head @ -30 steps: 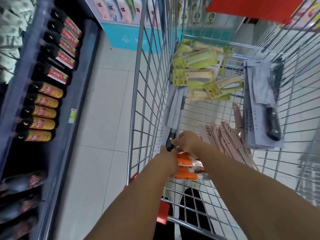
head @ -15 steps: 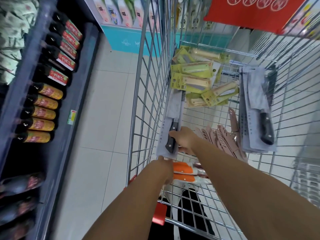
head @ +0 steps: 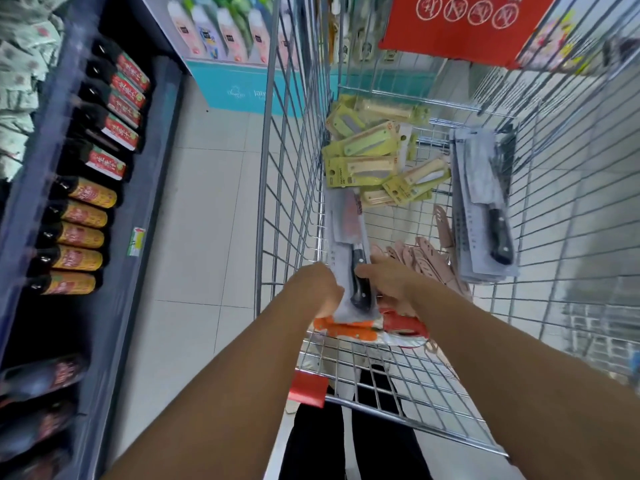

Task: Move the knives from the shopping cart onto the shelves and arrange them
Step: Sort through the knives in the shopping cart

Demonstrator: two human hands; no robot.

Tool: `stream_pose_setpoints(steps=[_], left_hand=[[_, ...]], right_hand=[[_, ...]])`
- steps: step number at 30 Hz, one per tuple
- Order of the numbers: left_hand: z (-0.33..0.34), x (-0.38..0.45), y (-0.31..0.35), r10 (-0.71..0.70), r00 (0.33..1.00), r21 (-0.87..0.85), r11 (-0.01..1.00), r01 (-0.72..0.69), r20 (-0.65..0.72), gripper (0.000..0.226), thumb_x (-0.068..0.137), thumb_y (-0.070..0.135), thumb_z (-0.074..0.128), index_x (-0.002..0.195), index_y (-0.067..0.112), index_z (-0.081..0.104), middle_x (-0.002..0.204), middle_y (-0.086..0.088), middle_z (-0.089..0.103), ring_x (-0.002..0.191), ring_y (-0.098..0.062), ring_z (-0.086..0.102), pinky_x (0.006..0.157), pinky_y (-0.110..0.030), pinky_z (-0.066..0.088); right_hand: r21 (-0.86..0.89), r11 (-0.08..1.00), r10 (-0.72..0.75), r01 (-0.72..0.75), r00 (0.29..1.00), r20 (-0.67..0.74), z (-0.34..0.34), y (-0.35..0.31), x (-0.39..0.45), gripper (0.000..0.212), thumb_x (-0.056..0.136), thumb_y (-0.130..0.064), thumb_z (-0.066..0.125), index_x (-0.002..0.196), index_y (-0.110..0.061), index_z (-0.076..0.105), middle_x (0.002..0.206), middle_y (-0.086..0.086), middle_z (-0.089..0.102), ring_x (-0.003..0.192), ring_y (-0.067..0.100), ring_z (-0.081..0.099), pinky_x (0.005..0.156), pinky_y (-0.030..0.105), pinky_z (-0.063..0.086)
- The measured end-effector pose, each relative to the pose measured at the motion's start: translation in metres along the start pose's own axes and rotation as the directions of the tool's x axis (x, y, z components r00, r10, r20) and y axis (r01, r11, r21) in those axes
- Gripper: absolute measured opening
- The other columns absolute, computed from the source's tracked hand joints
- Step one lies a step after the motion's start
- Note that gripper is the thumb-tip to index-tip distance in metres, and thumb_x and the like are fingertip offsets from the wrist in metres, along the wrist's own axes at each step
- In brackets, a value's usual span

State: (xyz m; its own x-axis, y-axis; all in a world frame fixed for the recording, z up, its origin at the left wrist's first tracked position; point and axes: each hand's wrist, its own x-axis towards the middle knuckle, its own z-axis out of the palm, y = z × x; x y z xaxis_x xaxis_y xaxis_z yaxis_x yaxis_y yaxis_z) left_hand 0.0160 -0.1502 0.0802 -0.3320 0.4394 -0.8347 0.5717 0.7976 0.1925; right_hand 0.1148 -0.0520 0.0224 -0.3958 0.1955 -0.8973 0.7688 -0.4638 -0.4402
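Observation:
Inside the wire shopping cart, both of my hands hold a packaged cleaver with a black handle, set against the cart's left wall. My left hand grips the left edge of its white card. My right hand grips the right side by the handle. A stack of similar packaged cleavers leans on the cart's right side. Yellow-carded small knives lie piled at the far end. Pink-sheathed knives and orange-handled ones lie on the cart floor near my hands.
A dark shelf on the left carries rows of dark bottles with red and yellow labels. Pale tiled floor runs between shelf and cart. A red sign hangs beyond the cart. The cart's red handle cap is near me.
The black-handled cleaver pack has come up from the cart floor toward me, held in both hands. More of its handle and card now shows.

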Motion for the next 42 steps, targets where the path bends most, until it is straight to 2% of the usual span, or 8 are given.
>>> stream_pose_setpoints(steps=[5,11,20,24,29,34,38,42], left_hand=[[0.013,0.006,0.013,-0.091,0.992,-0.456,0.889,0.043,-0.084,0.054,0.095,0.021,0.051,0.141,0.011,0.026,0.112,-0.008,0.053,0.092,-0.023,0.056,0.064,-0.028,0.044],[0.011,-0.002,0.021,-0.026,0.997,-0.41,0.912,-0.008,-0.078,0.027,0.089,0.008,0.05,0.116,0.007,0.052,0.096,-0.006,0.06,0.07,-0.014,0.057,0.048,-0.021,0.042],[-0.019,-0.029,0.059,0.066,0.998,-0.599,0.799,-0.051,0.002,0.01,0.092,-0.003,0.049,0.096,-0.002,0.058,0.096,-0.02,0.067,0.083,-0.031,0.069,0.077,-0.045,0.059],[-0.027,-0.023,0.083,0.12,0.981,-0.502,0.846,-0.182,-0.155,0.004,0.085,0.0,0.056,0.082,0.001,0.057,0.084,-0.017,0.065,0.08,-0.032,0.068,0.074,-0.04,0.059],[-0.031,0.001,0.113,0.218,0.939,-0.45,0.833,-0.322,-0.268,0.027,0.085,0.01,0.056,0.112,0.01,0.053,0.099,-0.007,0.062,0.088,-0.027,0.061,0.072,-0.036,0.053],[-0.02,0.033,0.142,0.3,0.923,-0.437,0.816,-0.379,-0.241,0.04,0.089,0.006,0.05,0.128,0.015,0.043,0.108,-0.014,0.06,0.099,-0.032,0.06,0.075,-0.035,0.049],[-0.015,0.054,0.167,0.359,0.907,-0.428,0.8,-0.421,-0.22,0.043,0.088,0.002,0.053,0.127,0.018,0.048,0.105,-0.013,0.064,0.096,-0.032,0.061,0.073,-0.034,0.048],[-0.007,0.072,0.187,0.378,0.9,-0.438,0.786,-0.436,-0.217,0.022,0.092,0.012,0.051,0.112,0.021,0.053,0.099,-0.003,0.065,0.086,-0.021,0.06,0.063,-0.027,0.044]], right_hand=[[0.09,0.992,0.075,-0.09,0.986,0.152,-0.007,0.006,-0.025,0.018,0.094,-0.008,0.054,0.111,-0.002,0.058,0.102,0.015,0.067,0.09,0.026,0.066,0.074,0.038,0.055],[0.129,0.985,0.082,-0.113,0.971,0.223,-0.022,0.005,-0.057,0.009,0.095,-0.009,0.051,0.097,-0.001,0.056,0.089,0.012,0.064,0.08,0.022,0.061,0.07,0.032,0.049],[0.079,0.996,0.038,-0.052,0.985,0.171,-0.05,-0.033,-0.119,0.011,0.095,-0.011,0.046,0.092,-0.002,0.051,0.075,0.006,0.061,0.061,0.014,0.058,0.055,0.025,0.049],[0.004,0.998,-0.069,0.069,0.996,-0.063,-0.064,-0.036,-0.125,0.022,0.092,-0.014,0.056,0.109,0.0,0.055,0.089,0.012,0.059,0.074,0.021,0.058,0.067,0.031,0.05],[-0.273,0.932,-0.336,0.241,0.857,-0.39,-0.073,-0.034,-0.111,0.046,0.094,-0.018,0.056,0.137,-0.013,0.043,0.12,0.013,0.057,0.098,0.025,0.056,0.086,0.034,0.045],[-0.445,0.882,-0.423,0.155,0.676,-0.603,-0.097,-0.021,-0.066,0.007,0.091,-0.011,0.046,0.096,-0.012,0.04,0.084,0.005,0.045,0.08,0.025,0.044,0.059,0.032,0.031],[-0.53,0.848,-0.43,0.005,0.591,-0.683,-0.12,-0.015,-0.042,0.041,0.093,-0.015,0.042,0.133,-0.009,0.037,0.123,0.014,0.044,0.111,0.032,0.047,0.085,0.036,0.041],[-0.558,0.829,-0.455,-0.036,0.539,-0.709,-0.148,-0.013,-0.021,0.049,0.093,-0.017,0.044,0.14,-0.008,0.034,0.131,0.014,0.048,0.12,0.033,0.045,0.099,0.04,0.039]])
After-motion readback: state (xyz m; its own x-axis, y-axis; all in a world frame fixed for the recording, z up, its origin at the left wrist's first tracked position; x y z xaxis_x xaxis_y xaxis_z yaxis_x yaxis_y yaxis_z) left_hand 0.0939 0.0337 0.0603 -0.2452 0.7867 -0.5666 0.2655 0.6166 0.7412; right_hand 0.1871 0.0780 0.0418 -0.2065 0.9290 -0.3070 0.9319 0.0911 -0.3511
